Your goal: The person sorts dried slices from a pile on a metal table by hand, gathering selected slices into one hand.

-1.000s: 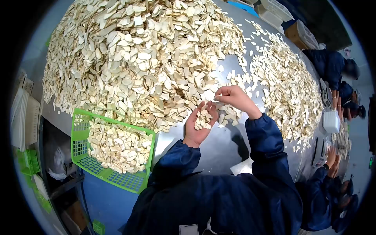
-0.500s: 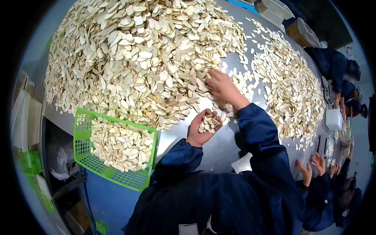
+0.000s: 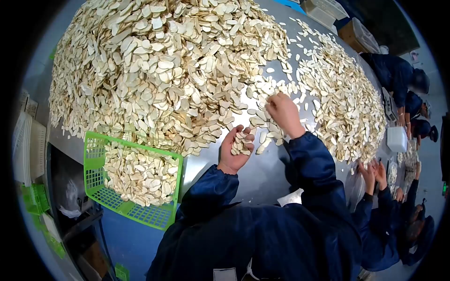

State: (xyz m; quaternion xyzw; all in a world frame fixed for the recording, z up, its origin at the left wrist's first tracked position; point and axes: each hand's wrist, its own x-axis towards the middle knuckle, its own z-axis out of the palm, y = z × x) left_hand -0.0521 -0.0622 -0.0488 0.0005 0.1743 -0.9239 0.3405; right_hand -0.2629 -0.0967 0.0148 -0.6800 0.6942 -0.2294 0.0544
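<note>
A heap of pale, flat slices [image 3: 159,70] covers the upper left of the metal table [image 3: 262,175]. My left hand [image 3: 236,150] is palm up at the heap's lower edge, its fingers curled round several slices [image 3: 241,143]. Up and to the right of it, my right hand [image 3: 285,114] is over a small scatter of slices [image 3: 265,124], back of the hand upward and fingers bent down; whatever its fingertips hold is hidden. A green basket [image 3: 176,187] with many slices inside stands left of my left hand.
A second, flatter pile of slices [image 3: 342,98] lies on the right. Beyond it are a white box [image 3: 396,139] and several people in dark blue; one person's hands [image 3: 373,174] reach in at the pile's lower end. White baskets [image 3: 30,145] are stacked far left.
My right hand moved from above my left hand to the heap's edge, then right and slightly down onto the small scatter. A co-worker's hands rose toward the right pile.
</note>
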